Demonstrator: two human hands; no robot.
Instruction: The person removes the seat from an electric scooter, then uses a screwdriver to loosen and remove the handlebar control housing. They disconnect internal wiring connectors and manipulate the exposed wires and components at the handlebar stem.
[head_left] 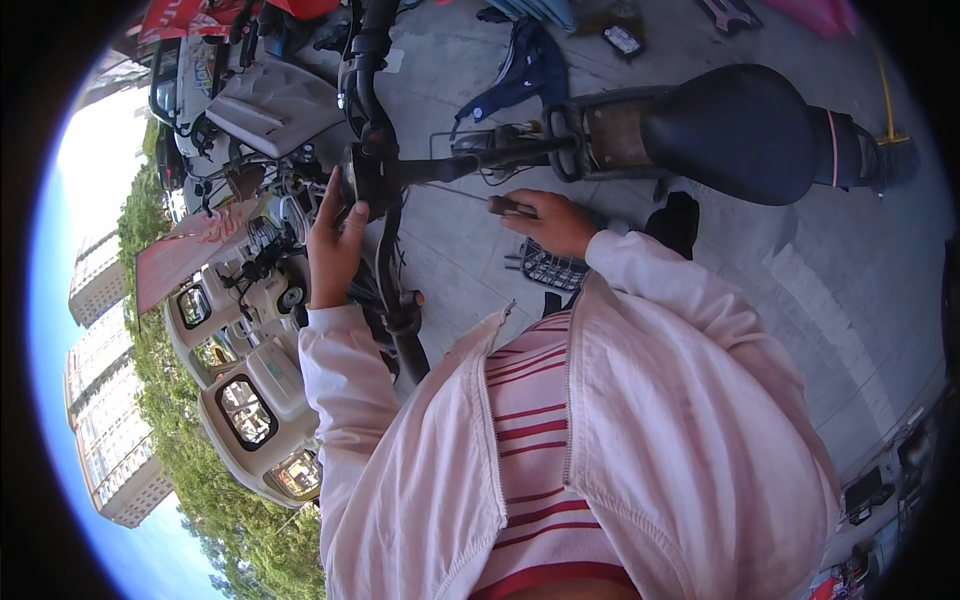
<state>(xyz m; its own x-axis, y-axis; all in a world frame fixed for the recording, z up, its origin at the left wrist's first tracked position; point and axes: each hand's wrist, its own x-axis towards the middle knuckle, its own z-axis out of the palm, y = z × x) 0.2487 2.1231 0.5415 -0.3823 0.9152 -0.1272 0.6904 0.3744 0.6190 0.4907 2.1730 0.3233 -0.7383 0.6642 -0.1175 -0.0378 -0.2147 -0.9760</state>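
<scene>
The left hand [335, 245] grips the black handlebar stem [372, 175] of a bicycle, fingers wrapped around it. The right hand [553, 222] holds a small tool [508, 206] just below the frame (near the black saddle [738, 130]). Parked scooters [245, 390] stand to the left.

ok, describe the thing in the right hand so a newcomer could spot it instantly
Start at the big black bike saddle at upper right and follow the dark frame tube leftwards. Just under that tube the right hand is closed around a short dark handle, probably a tool. Its stub pokes out past the fingers, unlike the wire basket below on the pavement.
</scene>
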